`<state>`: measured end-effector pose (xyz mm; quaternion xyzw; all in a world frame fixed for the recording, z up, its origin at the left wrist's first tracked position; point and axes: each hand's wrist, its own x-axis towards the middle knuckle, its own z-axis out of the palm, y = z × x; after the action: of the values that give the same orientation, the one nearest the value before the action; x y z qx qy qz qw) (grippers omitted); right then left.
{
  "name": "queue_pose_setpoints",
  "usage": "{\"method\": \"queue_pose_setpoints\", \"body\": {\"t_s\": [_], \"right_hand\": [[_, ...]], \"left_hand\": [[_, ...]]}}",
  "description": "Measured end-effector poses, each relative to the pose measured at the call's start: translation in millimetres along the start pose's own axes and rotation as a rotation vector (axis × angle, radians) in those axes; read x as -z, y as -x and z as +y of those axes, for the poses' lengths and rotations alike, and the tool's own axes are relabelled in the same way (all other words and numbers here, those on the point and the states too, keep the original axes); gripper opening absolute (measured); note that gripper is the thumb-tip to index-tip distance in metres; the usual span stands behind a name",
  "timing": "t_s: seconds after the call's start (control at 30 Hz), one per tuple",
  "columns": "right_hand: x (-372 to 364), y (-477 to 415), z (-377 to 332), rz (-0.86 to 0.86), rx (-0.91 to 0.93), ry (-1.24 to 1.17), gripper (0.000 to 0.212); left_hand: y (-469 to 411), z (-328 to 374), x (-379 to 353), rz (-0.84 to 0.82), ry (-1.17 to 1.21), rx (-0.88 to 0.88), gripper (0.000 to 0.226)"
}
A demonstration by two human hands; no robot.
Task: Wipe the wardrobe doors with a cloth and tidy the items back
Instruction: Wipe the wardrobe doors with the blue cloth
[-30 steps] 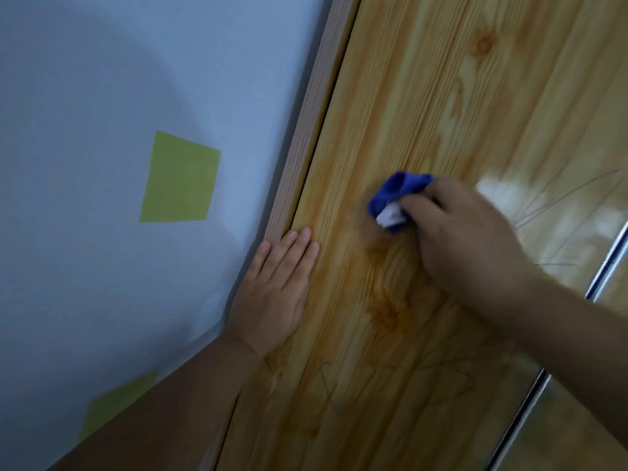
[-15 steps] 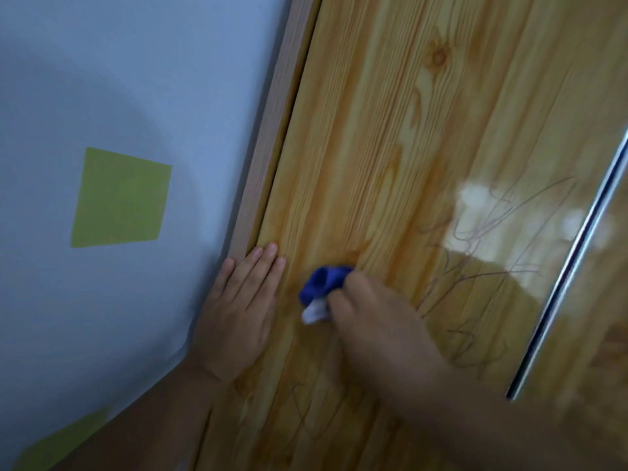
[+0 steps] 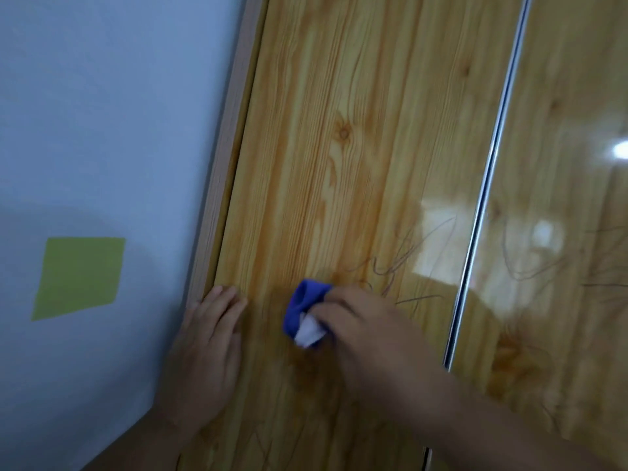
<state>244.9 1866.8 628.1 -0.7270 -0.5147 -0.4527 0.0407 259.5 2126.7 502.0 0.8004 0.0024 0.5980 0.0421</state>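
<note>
A glossy pine-patterned wardrobe door (image 3: 356,147) fills the middle of the view, with thin pen scribbles (image 3: 401,263) on its lower part. My right hand (image 3: 367,331) grips a bunched blue and white cloth (image 3: 306,317) and holds it against the door just below and left of the scribbles. My left hand (image 3: 207,355) lies flat, fingers straight and together, on the door's left edge beside the frame. Most of the cloth is hidden under my right fingers.
A pale wooden frame strip (image 3: 224,171) runs along the door's left side, against a light blue wall (image 3: 102,113) with a green square patch (image 3: 80,277). A metal strip (image 3: 489,185) divides this door from a second scribbled door (image 3: 571,232) on the right.
My right hand with the cloth swept down and left across the door toward my left hand, then held near it. The view shifted, showing more of the right door. The left hand stayed pressed.
</note>
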Motion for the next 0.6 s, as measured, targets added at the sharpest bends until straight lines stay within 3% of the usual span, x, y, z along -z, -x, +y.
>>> {"method": "queue_pose_setpoints", "body": {"t_s": [0.23,0.4,0.6], "right_hand": [[47.7,-45.3,46.0,0.24,-0.115,0.054,0.03],[28.6,-66.3,62.4,0.191,-0.142,0.176,0.02],[-22.5,-22.3,37.7,0.131,-0.108,0.21,0.013]], "left_hand": [[-97.8,50.0,10.0,0.039,0.03,-0.152,0.054],[-113.6,40.8,-6.7,0.002,-0.025,-0.182,0.057],[-112.9,34.1,-14.5,0.046,-0.019,-0.21,0.055]]}}
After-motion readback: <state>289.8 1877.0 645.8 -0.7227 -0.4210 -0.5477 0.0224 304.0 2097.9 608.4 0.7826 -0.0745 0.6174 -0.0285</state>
